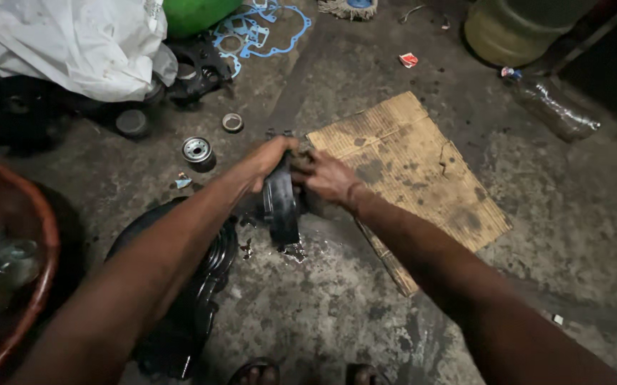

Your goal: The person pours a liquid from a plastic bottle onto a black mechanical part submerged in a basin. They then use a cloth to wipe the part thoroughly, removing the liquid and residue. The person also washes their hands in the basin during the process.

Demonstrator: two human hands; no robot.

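A dark, oily, round metal part (281, 207) stands on its edge on the wet concrete floor. My left hand (269, 158) grips its top from the left. My right hand (326, 177) presses against its right side, fingers curled on it. A small puddle of dark oil (294, 251) lies under the part. A stained sheet of cardboard (422, 171) lies on the floor just right of my hands.
A black engine cover (201, 285) lies under my left arm. A red basin (16, 221) is at left. A bearing (197, 150), a ring (232, 122), a blue gasket (266, 28), a white bag (73, 43) and a plastic bottle (554, 107) lie around.
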